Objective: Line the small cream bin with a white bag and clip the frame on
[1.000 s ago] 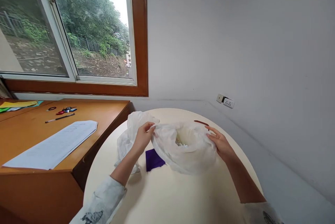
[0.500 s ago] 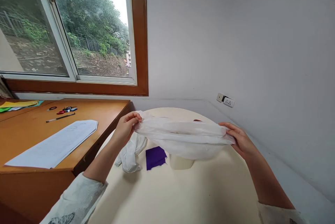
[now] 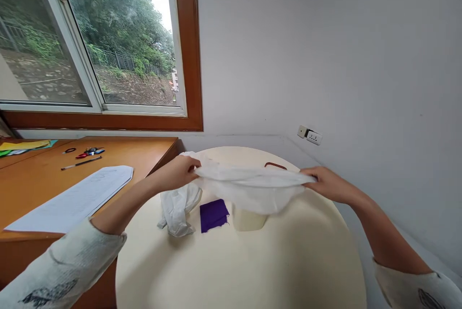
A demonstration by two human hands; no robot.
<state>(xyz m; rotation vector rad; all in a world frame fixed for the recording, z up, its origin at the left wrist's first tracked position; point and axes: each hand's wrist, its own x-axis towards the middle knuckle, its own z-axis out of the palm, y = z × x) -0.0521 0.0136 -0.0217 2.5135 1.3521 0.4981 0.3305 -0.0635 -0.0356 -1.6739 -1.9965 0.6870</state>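
Note:
A thin, translucent white plastic bag (image 3: 252,181) is stretched sideways between my hands above the round table. My left hand (image 3: 182,173) pinches its left end, and my right hand (image 3: 325,184) grips the right end. Behind the sagging bag stands a cream container (image 3: 249,221); only its lower part shows, the rest being covered by the bag. A purple cloth piece (image 3: 213,215) lies left of the container. Beside it, below my left hand, is a crumpled white bag or cloth (image 3: 177,210).
The cream round table (image 3: 231,270) abuts a wooden desk (image 3: 151,148) on the left, which bears paper sheets (image 3: 75,200), a pen (image 3: 81,163) and small items. A thin brown curved object (image 3: 275,165) shows behind the bag. The wall carries a socket (image 3: 314,137).
My wrists have turned and my forearms spread outward. The bag's upper edges have come together into a narrower band, and more of the brown curved object shows behind it.

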